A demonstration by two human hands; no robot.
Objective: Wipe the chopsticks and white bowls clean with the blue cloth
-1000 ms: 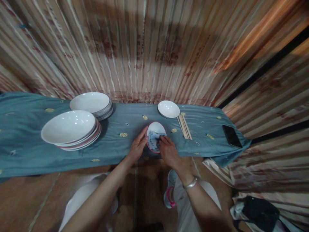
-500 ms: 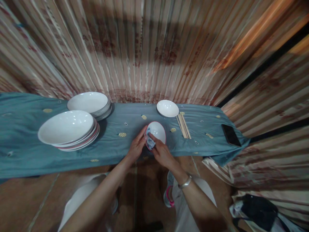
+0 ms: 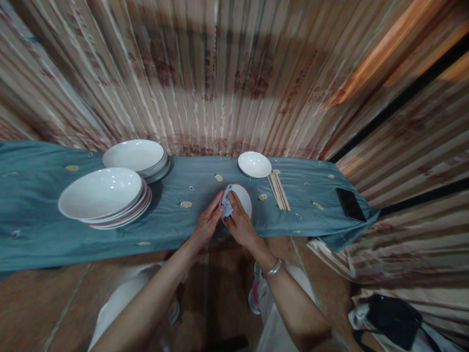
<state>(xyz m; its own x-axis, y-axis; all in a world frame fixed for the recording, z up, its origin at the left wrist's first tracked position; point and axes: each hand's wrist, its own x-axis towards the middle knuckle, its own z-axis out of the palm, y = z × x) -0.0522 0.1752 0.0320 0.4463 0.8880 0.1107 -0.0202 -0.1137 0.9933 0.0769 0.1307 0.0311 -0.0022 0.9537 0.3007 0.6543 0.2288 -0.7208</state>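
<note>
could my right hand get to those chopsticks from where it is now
Probably yes. The right hand is pressing a cloth into the small bowl, and the chopsticks lie just to its right on bare tablecloth, with nothing between.

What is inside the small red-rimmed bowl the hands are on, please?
A crumpled blue-grey cloth lies against the left inner side of the bowl, pressed by the right hand. The left hand grips the rim. The bowl's near part is hidden by the hands.
</note>
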